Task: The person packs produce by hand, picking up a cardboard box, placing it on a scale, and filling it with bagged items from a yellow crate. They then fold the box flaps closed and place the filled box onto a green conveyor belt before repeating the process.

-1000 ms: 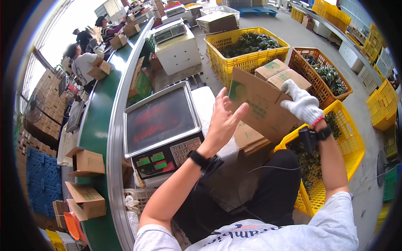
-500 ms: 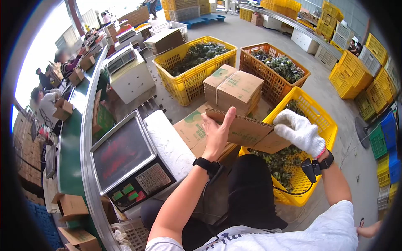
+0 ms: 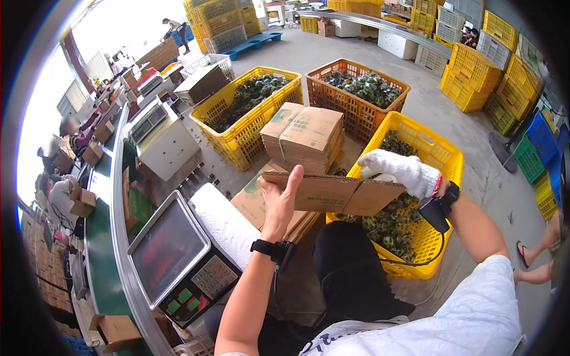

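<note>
A flattened cardboard box [image 3: 338, 193] with green print is held up in front of my knees. My bare left hand [image 3: 280, 202] is closed on its left end, thumb along the upper edge. At its right end my right hand [image 3: 404, 172], in a white knitted glove, is curled over the top edge; the cardboard hides part of its fingers. Beyond the box stands a strapped stack of flattened cartons [image 3: 304, 133], with more flat cartons [image 3: 249, 202] beneath. Under my right hand is a yellow crate [image 3: 436, 160] holding dark green, leafy-topped produce [image 3: 389, 234].
A digital scale [image 3: 169, 243] stands at left beside a green conveyor [image 3: 104, 255] with a metal rail. Another yellow crate [image 3: 240, 145] and an orange crate [image 3: 356, 113] hold produce. People sit along the conveyor; a person's sandalled foot [image 3: 522, 254] is at right.
My view has turned right, so the surroundings shift left. My right hand has moved from the cardboard's right end to over its top edge. The cardboard lies more level; my left hand keeps hold.
</note>
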`<state>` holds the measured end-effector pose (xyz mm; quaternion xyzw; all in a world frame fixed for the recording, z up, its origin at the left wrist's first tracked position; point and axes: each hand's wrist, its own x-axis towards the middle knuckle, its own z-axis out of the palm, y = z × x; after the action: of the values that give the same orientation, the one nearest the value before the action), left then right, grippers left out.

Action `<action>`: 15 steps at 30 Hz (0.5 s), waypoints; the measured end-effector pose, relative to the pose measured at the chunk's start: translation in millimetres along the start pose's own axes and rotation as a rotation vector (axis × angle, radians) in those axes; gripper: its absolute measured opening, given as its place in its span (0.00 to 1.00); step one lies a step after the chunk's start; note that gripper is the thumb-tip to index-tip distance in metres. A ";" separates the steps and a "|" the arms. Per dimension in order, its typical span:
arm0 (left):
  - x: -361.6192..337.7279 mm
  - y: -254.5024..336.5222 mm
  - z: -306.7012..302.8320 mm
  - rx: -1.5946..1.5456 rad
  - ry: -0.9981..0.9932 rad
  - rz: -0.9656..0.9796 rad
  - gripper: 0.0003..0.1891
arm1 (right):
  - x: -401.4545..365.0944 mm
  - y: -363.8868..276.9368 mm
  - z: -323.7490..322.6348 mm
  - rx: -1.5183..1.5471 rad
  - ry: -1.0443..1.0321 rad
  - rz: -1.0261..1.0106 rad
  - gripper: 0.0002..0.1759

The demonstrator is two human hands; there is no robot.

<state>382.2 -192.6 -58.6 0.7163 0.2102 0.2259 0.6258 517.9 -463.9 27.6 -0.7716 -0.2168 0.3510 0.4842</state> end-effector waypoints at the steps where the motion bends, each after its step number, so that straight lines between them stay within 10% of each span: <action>1: 2.2 -6.8 -1.0 0.001 -0.003 -0.001 0.56 | -1.6 -9.0 -2.2 -0.148 -0.062 -0.075 0.32; 5: -1.0 0.6 -1.1 0.003 0.001 -0.030 0.52 | 8.0 13.0 -22.9 -0.594 -0.190 -0.576 0.35; 9: -3.5 9.2 3.7 -0.022 -0.012 0.016 0.57 | -8.0 -3.7 -18.2 -0.411 -0.171 -0.281 0.43; 11: -10.0 16.4 5.2 -0.011 -0.033 0.023 0.56 | 1.5 9.0 -30.7 -0.773 -0.187 -0.639 0.45; 13: -7.9 2.5 5.9 0.024 -0.073 0.038 0.53 | 3.1 -9.6 -17.2 -0.611 -0.063 -0.369 0.40; 14: -16.7 11.6 7.7 0.105 -0.115 0.135 0.52 | 23.8 12.9 -31.0 -0.992 0.017 -0.773 0.36; 15: -24.6 20.7 10.6 0.179 -0.155 0.237 0.51 | 11.8 -10.3 -21.0 -0.906 -0.004 -0.544 0.28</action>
<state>368.8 -218.1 -40.7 0.8044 0.0947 0.2226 0.5426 541.5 -463.9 38.9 -0.8187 -0.5401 0.0849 0.1753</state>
